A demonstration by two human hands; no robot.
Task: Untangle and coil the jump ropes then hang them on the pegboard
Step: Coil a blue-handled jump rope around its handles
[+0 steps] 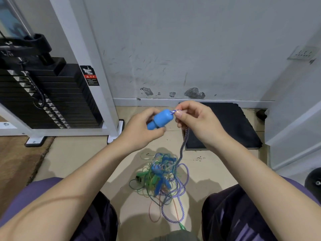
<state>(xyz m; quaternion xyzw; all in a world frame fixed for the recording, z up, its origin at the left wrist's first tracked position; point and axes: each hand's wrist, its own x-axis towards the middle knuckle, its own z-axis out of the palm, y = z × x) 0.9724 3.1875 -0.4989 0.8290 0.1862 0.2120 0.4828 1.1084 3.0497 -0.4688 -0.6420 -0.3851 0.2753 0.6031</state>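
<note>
My left hand [140,131] grips a blue plastic jump-rope handle [160,119], held up in front of me. My right hand [194,119] pinches the blue-and-white braided rope [183,146] right where it leaves the handle's end. That rope hangs down from my right hand into a tangled pile of ropes [161,176] on the floor between my knees. The pile mixes blue, green and orange cords with blue and green handles. No pegboard is in view.
A weight-stack machine [48,100] with a white frame stands at the left. A black floor mat [225,126] lies against the grey wall ahead. A wall corner juts in at the right, with a dark round object [313,181] beside it.
</note>
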